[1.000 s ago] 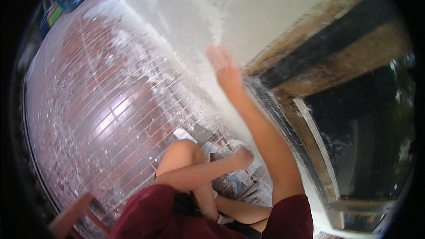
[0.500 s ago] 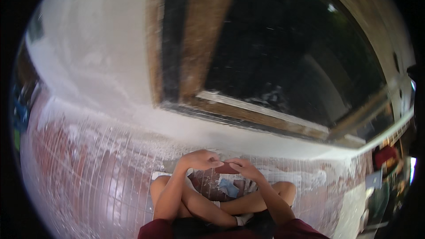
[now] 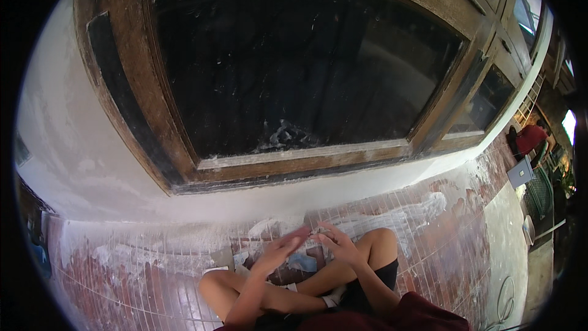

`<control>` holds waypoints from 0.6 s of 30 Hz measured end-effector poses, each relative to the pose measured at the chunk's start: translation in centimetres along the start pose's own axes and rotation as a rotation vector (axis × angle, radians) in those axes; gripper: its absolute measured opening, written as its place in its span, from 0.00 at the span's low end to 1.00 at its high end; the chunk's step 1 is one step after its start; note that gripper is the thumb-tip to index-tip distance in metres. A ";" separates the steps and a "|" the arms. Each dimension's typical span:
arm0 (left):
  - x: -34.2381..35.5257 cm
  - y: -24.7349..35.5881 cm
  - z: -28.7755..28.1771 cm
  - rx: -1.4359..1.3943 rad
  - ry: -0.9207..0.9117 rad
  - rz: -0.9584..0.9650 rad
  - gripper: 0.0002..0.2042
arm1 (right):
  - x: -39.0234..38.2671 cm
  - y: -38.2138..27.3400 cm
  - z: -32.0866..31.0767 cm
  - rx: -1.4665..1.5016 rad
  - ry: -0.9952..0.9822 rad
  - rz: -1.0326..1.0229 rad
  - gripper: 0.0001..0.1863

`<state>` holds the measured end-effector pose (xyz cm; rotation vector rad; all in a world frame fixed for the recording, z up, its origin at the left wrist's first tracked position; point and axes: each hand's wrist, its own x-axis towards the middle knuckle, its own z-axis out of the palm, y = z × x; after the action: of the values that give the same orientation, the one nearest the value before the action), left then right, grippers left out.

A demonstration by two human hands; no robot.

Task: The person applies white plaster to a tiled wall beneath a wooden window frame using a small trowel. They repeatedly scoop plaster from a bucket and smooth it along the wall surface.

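I sit cross-legged on tiles. My left hand (image 3: 280,249), low in the middle, grips a blurred reddish-brown flat piece (image 3: 299,233), tilted up between my hands. My right hand (image 3: 335,244) is just right of it, fingers curved and apart; whether a fingertip touches the piece is hard to tell. Beneath my hands lie a light blue scrap (image 3: 301,263) and, to the left, a grey flat piece (image 3: 222,256). In front is a white plastered wall (image 3: 58,147) with a worn wooden frame (image 3: 119,67) around a dark, smudged glass pane (image 3: 294,67).
Powder-streaked red tiles (image 3: 135,270) surround me. At far right a person in red (image 3: 530,139) bends down beside a grey box (image 3: 519,171) and green mesh (image 3: 538,196). A pale concrete strip (image 3: 502,251) with a thin coiled line (image 3: 507,294) borders the tiles on the right.
My view has swung round to face the window. My right hand has come down from the wall to meet my left at the reddish piece, then moved slightly off it.
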<state>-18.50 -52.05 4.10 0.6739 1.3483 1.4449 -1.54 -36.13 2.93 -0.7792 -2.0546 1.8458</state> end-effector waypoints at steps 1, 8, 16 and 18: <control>-0.6 -0.3 -1.6 0.014 0.128 0.070 0.24 | -0.4 0.0 -0.7 0.069 -0.013 -0.015 0.22; -6.4 3.4 -22.9 0.138 1.481 0.914 0.24 | -2.4 0.9 -6.0 0.082 0.120 0.031 0.20; -0.3 13.3 -31.5 0.564 1.998 0.894 0.22 | -3.9 1.7 -5.0 0.071 0.087 -0.004 0.19; 1.1 12.4 -30.9 0.405 2.025 0.916 0.22 | -4.2 1.7 -4.7 0.061 0.094 0.000 0.19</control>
<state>-50.11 -61.37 8.82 -0.3854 3.1065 2.7906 4.76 -34.49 2.66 -0.8334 -1.9313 1.8266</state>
